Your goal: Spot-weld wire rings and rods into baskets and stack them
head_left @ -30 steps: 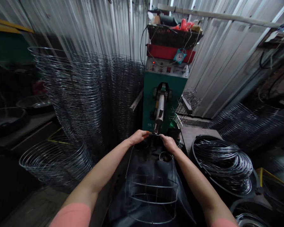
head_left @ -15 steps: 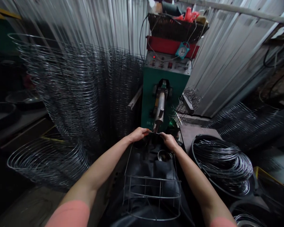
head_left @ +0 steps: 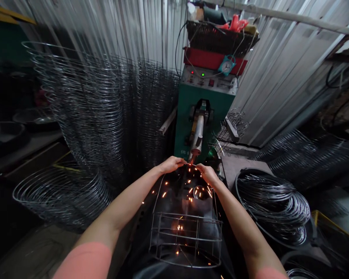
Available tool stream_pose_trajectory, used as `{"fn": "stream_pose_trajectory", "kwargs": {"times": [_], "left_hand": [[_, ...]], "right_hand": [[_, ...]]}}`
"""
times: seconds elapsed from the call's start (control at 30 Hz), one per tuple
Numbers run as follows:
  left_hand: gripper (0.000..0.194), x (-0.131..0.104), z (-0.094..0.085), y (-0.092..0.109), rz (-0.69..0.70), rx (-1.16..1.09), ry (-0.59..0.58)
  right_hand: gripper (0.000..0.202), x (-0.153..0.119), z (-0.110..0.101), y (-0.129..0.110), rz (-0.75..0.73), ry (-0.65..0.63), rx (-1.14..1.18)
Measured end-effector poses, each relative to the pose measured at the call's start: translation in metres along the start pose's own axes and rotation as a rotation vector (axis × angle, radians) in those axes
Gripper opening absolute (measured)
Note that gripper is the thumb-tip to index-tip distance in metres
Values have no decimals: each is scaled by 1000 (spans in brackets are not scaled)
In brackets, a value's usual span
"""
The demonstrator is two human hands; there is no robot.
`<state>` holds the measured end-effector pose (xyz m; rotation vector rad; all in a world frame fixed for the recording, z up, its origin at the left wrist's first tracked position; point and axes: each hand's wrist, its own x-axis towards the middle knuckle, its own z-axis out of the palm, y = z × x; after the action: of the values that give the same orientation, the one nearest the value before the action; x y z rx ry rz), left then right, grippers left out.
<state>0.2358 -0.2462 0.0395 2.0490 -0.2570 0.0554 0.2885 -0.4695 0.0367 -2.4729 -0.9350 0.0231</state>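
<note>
A wire basket (head_left: 187, 239) hangs over the dark apron (head_left: 168, 201) on my lap, its two long side wires rising toward my hands. My left hand (head_left: 172, 164) is closed in a pinch on the wire's upper end, left of the electrode. Opposite it, my right hand (head_left: 208, 174) pinches the same wire from the right. Between my fingertips, the electrode arm (head_left: 197, 135) of the green spot welder (head_left: 186, 104) meets the wire. Orange sparks (head_left: 178, 227) spray from that contact down over the apron and basket. The lower electrode is hard to make out.
Tall stacks of wire baskets (head_left: 87, 100) stand at left, with more wire rings (head_left: 61, 193) below. A black tub (head_left: 240, 193) of bent wires (head_left: 276, 197) sits at right. A small round bowl (head_left: 200, 192) lies beneath my hands. A teal clock (head_left: 227, 66) hangs on the welder.
Sparks now fly from the electrode tip, and a green light has come on beside the red one on the welder. My hands keep nearly the same place on the wire.
</note>
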Motion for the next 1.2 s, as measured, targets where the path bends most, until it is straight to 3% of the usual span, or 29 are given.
{"fn": "stream_pose_trajectory", "kwargs": {"times": [0.2,0.53,0.77,0.9,1.0,1.2], "left_hand": [[25,0,-1,1,18,-44,-17],[29,0,-2,1,-71,-4,-46],[25,0,-4,10,-100,-38,-23],[44,-11,-11,17,-266,-98,-39],[59,-24,-14,14,-405,-192,19],[62,-47,-6,8,-489,-361,58]], "right_hand": [[24,0,-3,0,15,-26,6],[22,3,0,1,47,-21,51],[34,-10,-12,13,127,-17,411],[44,-40,-22,27,281,-90,661],[48,-56,-17,31,357,-138,776],[49,-53,6,30,394,10,832]]}}
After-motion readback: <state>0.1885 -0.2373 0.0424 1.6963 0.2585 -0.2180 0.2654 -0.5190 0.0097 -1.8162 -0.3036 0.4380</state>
